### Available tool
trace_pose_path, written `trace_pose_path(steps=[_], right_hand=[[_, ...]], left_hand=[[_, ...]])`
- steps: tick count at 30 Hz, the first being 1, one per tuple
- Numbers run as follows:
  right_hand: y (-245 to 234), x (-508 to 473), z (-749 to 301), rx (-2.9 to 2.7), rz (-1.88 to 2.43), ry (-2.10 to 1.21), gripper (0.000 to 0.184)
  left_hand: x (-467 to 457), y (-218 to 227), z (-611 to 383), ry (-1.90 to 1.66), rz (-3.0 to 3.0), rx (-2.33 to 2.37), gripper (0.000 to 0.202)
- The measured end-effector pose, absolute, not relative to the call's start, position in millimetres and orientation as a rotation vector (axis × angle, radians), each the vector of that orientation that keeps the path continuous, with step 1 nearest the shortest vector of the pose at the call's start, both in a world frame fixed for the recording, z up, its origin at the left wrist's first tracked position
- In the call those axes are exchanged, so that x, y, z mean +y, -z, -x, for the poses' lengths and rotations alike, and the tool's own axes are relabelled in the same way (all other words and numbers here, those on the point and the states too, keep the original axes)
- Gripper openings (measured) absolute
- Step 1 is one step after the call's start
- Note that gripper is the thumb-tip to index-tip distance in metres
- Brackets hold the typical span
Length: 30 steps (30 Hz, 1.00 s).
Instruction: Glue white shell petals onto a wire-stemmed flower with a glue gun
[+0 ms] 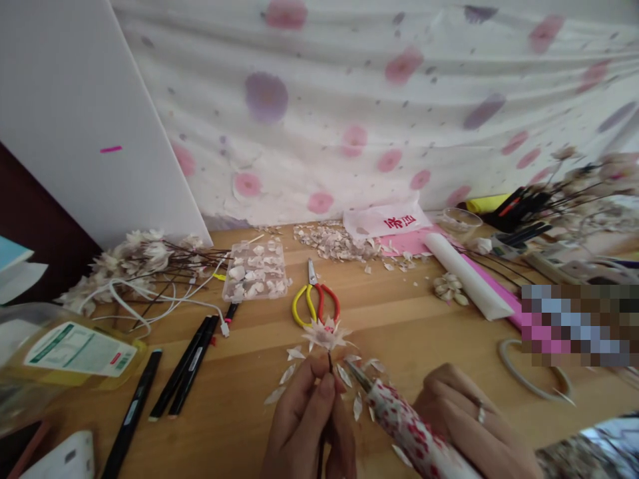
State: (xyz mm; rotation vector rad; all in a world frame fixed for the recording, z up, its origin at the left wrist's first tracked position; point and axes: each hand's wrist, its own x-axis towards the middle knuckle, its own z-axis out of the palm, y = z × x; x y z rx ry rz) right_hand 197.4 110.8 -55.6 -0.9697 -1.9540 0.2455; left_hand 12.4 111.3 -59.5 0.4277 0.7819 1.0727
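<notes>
Between the thumb and fingers of my left hand is the thin dark stem of a pale artificial flower, its pointed petals spread and its centre reddish. My right hand, wearing a ring, is closed against what looks like a glue gun, with a white and red patterned body and a metal tip. That tip points at the stem just below the flower. How the fingers wrap the handle is partly hidden. Loose pale petals lie around the hands. Scissors with yellow and red handles lie just behind the flower.
A compartment box of pale pieces stands beyond, near a petal heap. Black markers, a white cable and a bottle are at left. A white roll and grey cable loop lie at right.
</notes>
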Motion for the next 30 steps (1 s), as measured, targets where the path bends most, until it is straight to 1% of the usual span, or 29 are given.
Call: trace_pose_path(steps=[4,10,17,23,30], right_hand=[[57,115,-193,-2.070,0.950,-0.266,0.035],[69,117,-185,-1.929,0.990,-0.166,0.042],[71,121,-182,-1.927,1.000,-0.135,0.043],[65,121,-192,-2.063,1.010,-0.170,0.040],[65,120,-192,-2.067,1.007,-0.197,0.040]], left_hand=[[108,59,-16,-1.075,-0.474,0.858,0.031],[107,59,-18,-1.063,-0.541,0.920,0.041],[107,60,-17,-1.055,-0.505,0.921,0.040],[110,64,-19,-1.062,-0.543,0.903,0.042],[110,72,-18,-1.092,-0.566,0.832,0.038]])
